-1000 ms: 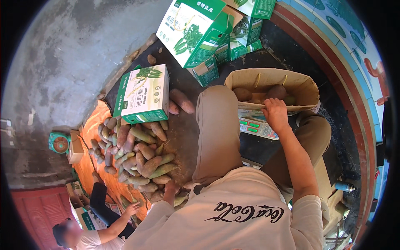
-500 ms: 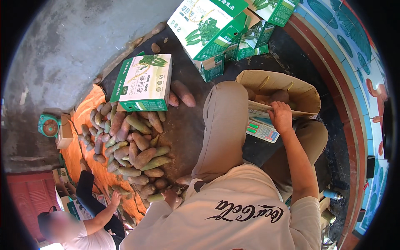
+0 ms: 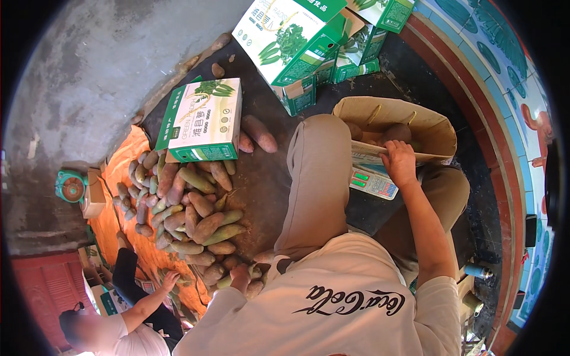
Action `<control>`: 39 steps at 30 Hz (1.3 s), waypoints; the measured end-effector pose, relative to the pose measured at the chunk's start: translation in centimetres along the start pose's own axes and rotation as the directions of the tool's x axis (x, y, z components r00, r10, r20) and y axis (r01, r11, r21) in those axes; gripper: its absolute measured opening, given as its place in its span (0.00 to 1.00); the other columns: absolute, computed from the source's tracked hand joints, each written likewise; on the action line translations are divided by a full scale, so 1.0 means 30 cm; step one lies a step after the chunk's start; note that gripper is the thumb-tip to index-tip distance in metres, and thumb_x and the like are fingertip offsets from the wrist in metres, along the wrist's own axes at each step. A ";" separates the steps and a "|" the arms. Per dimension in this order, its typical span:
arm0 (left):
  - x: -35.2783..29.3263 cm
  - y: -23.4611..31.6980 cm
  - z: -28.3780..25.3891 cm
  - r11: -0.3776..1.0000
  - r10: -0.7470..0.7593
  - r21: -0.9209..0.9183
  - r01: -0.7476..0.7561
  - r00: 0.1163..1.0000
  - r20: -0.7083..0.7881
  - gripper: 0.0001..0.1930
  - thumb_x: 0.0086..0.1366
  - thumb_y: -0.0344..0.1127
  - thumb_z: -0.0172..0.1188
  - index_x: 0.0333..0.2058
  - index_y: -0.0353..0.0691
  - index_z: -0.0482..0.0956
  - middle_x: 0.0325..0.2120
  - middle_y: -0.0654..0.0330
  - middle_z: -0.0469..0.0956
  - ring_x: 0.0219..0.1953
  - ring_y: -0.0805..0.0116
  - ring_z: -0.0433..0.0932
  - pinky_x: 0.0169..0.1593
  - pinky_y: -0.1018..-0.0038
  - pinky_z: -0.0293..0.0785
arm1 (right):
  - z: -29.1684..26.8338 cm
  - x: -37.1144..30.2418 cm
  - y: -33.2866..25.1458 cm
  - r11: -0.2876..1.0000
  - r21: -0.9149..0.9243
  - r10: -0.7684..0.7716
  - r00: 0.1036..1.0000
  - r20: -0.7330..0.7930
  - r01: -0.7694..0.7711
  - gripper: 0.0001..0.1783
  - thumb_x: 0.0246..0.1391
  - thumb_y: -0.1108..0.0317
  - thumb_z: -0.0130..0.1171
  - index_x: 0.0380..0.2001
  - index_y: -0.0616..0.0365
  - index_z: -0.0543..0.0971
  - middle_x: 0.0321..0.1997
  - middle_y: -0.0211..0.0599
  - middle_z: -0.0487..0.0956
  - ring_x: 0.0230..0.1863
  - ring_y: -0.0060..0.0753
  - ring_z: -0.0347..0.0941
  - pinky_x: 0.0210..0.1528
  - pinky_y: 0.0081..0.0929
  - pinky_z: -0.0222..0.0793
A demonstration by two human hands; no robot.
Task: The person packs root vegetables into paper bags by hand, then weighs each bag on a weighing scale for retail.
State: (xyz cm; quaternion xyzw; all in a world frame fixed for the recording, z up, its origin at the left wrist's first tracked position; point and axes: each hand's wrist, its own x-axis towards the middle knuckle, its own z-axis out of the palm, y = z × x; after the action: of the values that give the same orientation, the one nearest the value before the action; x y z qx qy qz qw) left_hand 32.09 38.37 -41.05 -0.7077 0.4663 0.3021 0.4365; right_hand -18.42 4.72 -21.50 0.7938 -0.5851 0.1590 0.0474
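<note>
My right hand (image 3: 399,161) has its fingers hooked over the near rim of an open brown cardboard carton (image 3: 436,132) with yellow cord handles. Dark, reddish-brown radishes (image 3: 398,133) lie inside it. The carton rests on a digital scale (image 3: 371,181), whose lit display and keypad show between my knees. To my left, my left hand (image 3: 240,277) reaches down to the near edge of a large pile of radishes (image 3: 199,204), green and earthy brown. Its fingers are hidden among the radishes, so any hold there does not show.
A white-and-green printed box (image 3: 202,118) stands beyond the pile, with loose radishes (image 3: 259,133) beside it. More printed boxes (image 3: 291,44) are stacked farther off. Another person (image 3: 133,314) reaches toward the pile from the left. An orange sheet (image 3: 127,154) lies under it. A tiled wall (image 3: 502,89) curves along the right.
My left hand has shifted slightly at the pile's near edge. The right hand keeps its place on the carton's rim. The other person's hand has moved a little to the right.
</note>
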 end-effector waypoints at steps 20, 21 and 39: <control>-0.468 0.316 -1.310 0.191 -0.320 -0.298 -0.935 0.227 -0.920 0.27 0.53 0.27 0.66 0.49 0.27 0.64 0.43 0.50 0.72 0.43 0.65 0.71 0.50 0.70 0.68 | 0.018 -0.021 -0.006 0.995 0.014 0.099 0.995 -0.014 -0.099 0.14 0.37 0.65 0.65 0.27 0.54 0.72 0.29 0.35 0.73 0.36 0.39 0.70 0.40 0.35 0.62; -0.474 0.311 -1.360 0.189 -0.317 -0.250 -0.950 0.182 -0.931 0.25 0.53 0.25 0.64 0.49 0.27 0.64 0.44 0.51 0.71 0.44 0.64 0.71 0.51 0.71 0.67 | 0.014 -0.015 -0.011 0.996 0.008 0.093 0.996 -0.006 -0.093 0.11 0.39 0.65 0.63 0.27 0.53 0.73 0.29 0.34 0.74 0.36 0.36 0.70 0.40 0.34 0.62; -0.674 1.029 -1.607 -0.078 0.447 -0.090 -0.993 0.046 -0.893 0.16 0.56 0.29 0.60 0.43 0.34 0.70 0.39 0.51 0.76 0.43 0.63 0.76 0.47 0.70 0.71 | 0.008 -0.012 -0.013 0.994 -0.015 0.109 0.991 0.079 -0.108 0.06 0.43 0.69 0.53 0.28 0.52 0.76 0.31 0.33 0.77 0.39 0.33 0.72 0.42 0.30 0.62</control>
State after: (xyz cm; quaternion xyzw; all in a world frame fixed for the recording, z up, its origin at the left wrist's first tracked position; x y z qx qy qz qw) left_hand -3.17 -2.65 -13.50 -0.4172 0.7253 0.4032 -0.3706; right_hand -18.09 5.12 -21.79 0.7661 -0.6299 0.1262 0.0194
